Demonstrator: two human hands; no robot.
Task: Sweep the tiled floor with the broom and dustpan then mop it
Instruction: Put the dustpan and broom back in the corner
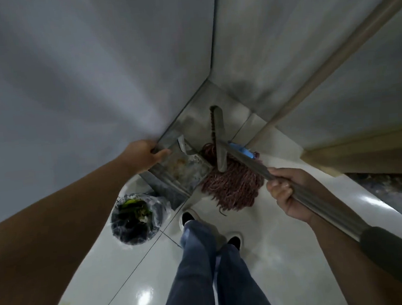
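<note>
I look down into a corner of the room. My left hand (143,154) grips the top of a worn metal dustpan (182,172) that stands on the white tiled floor (113,274) against the wall. My right hand (286,189) is closed around the metal handle (246,159) of a mop; its reddish string head (234,186) lies on the floor beside the dustpan. A blue fitting (243,151) joins handle and head. A wooden pole (327,65), possibly the broom's, leans in the corner at the right; its head is hidden.
A small bin lined with a clear bag (138,220) holds green waste, just left of my feet (188,218). Two grey walls (93,76) meet at the corner. A wooden ledge (363,154) and a dark patch lie at the right.
</note>
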